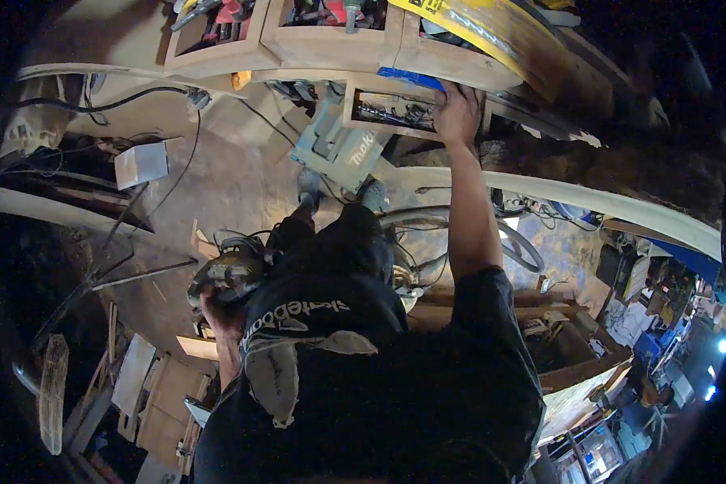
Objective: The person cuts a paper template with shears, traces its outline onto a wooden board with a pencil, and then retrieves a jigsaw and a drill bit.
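My right hand reaches forward over an open wooden drawer, in which drill bits and small metal pieces lie. Its fingers are closed at the end of a flat blue object, whose kind I cannot make out; the fingertips are partly hidden. Low at my left side, my left hand is wrapped round a dark, rounded power tool. Shadow hides the tool's exact kind. Just left of the open drawer stands a teal Makita case, in front of my feet.
Above are wooden compartments of tools and a yellow package with a drill bit printed on it. A thick hose and cables cross the floor. A white box sits left; a wooden crate stands right.
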Tool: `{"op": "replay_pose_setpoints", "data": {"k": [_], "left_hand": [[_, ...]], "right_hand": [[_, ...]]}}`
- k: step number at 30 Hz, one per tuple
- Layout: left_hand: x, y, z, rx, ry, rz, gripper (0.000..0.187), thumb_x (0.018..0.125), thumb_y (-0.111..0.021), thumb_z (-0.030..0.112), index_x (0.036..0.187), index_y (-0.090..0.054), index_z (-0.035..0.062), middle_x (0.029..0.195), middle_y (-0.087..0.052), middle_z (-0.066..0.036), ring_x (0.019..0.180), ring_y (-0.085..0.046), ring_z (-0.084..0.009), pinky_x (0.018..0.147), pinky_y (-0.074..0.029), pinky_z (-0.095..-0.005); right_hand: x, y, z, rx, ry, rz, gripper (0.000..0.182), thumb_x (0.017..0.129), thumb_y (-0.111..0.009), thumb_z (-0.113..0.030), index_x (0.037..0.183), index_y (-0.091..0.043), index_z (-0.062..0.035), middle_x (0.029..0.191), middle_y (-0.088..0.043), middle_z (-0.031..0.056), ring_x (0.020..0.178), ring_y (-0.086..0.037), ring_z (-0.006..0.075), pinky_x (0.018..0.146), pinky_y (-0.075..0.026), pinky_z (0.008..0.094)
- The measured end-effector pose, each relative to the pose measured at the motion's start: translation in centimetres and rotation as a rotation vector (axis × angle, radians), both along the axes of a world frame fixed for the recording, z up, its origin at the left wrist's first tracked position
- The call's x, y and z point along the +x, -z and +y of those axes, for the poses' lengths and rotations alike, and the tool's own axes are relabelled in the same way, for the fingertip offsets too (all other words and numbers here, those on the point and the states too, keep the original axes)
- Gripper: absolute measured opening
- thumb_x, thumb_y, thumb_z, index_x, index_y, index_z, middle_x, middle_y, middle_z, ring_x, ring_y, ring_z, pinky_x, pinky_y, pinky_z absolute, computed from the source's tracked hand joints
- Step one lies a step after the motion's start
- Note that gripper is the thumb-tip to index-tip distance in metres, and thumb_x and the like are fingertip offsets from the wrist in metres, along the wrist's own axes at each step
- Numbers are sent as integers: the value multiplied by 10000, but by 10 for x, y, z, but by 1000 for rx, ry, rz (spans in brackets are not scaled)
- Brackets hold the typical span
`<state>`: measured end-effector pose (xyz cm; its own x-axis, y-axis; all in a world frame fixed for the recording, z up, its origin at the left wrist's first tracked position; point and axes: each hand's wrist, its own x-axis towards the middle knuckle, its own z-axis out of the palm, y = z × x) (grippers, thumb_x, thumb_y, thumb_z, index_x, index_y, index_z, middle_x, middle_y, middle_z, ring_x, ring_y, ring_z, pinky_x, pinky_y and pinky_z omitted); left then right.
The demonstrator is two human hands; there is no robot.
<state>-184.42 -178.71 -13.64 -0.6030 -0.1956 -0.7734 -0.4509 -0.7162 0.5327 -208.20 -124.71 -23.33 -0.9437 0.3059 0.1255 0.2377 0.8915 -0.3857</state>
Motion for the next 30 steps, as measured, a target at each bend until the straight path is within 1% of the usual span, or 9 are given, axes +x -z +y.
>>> {"op": "replay_pose_setpoints", "data": {"k": [5, 11, 14, 16, 20, 24, 25, 28, 30], "left_hand": [[-4, -14, 16, 59, -74, -41, 553, 834, -697, 331, 1321, -612, 84, 1312, -640, -144, 1257, -566, -379, 1138, -401, -598], [9, -13, 8, -7, -62, -56, 608, 827, -689, 345, 1365, -591, 81, 1369, -614, -157, 1296, -545, -393, 1143, -394, -607], [6, -2, 6, -250, 149, -4, 604, 831, -682, 347, 1368, -591, 84, 1403, -590, -163, 1300, -539, -403, 1140, -393, -612], [-11, -28, 35, -82, -108, -114, 587, 840, -674, 348, 1366, -600, 96, 1400, -594, -163, 1292, -547, -401, 1125, -402, -620], [13, 2, 2, -113, -104, -53, 560, 868, -673, 374, 1349, -613, 93, 1342, -633, -157, 1261, -570, -394, 1106, -421, -618], [4, -9, 6, -152, -76, -71, 540, 887, -652, 362, 1353, -610, 92, 1343, -633, -154, 1258, -575, -386, 1099, -431, -606], [3, -11, 6, -157, -71, -74, 535, 892, -646, 360, 1354, -609, 91, 1343, -633, -153, 1258, -577, -384, 1098, -433, -603], [-1, -13, 6, -173, -51, -73, 521, 906, -630, 351, 1356, -607, 91, 1344, -634, -152, 1255, -581, -378, 1093, -440, -594], [-2, -14, 6, -191, -43, -81, 511, 915, -619, 345, 1358, -606, 90, 1345, -634, -150, 1254, -583, -374, 1090, -445, -588]], "right_hand": [[-6, 11, 2, 105, 258, 199, 742, 804, -829, -353, 1406, -539, -33, 1470, -434, 345, 1408, -352, 524, 1180, -322, 579], [3, -8, -19, -354, 565, 185, 937, 783, -856, -295, 1482, -333, 44, 1493, -366, 380, 1412, -330, 532, 1168, -329, 569], [11, 5, -65, -197, 496, 293, 981, 792, -836, -228, 1525, -253, 64, 1522, -338, 380, 1428, -317, 525, 1193, -302, 555], [18, -2, -94, -545, 548, 338, 1025, 814, -807, -226, 1565, -168, 56, 1552, -291, 388, 1444, -308, 520, 1223, -260, 531], [22, 32, -92, -487, 711, 334, 939, 857, -766, -221, 1558, -209, 60, 1559, -331, 354, 1434, -343, 519, 1228, -267, 501], [-6, 104, -15, -608, 716, 302, 581, 910, -667, -198, 1404, -502, 58, 1450, -543, 244, 1328, -520, 416, 1155, -385, 514], [-14, 97, -11, -1076, 964, 340, 553, 907, -670, -230, 1377, -541, 33, 1420, -578, 219, 1318, -538, 385, 1144, -405, 489], [-15, 135, 24, -1798, 933, 121, 543, 897, -694, -290, 1366, -585, -38, 1404, -618, 147, 1307, -560, 322, 1118, -444, 478], [-46, 130, -33, -806, 896, 148, 617, 883, -710, -294, 1402, -534, -12, 1476, -552, 177, 1323, -536, 349, 1147, -408, 511]]}}
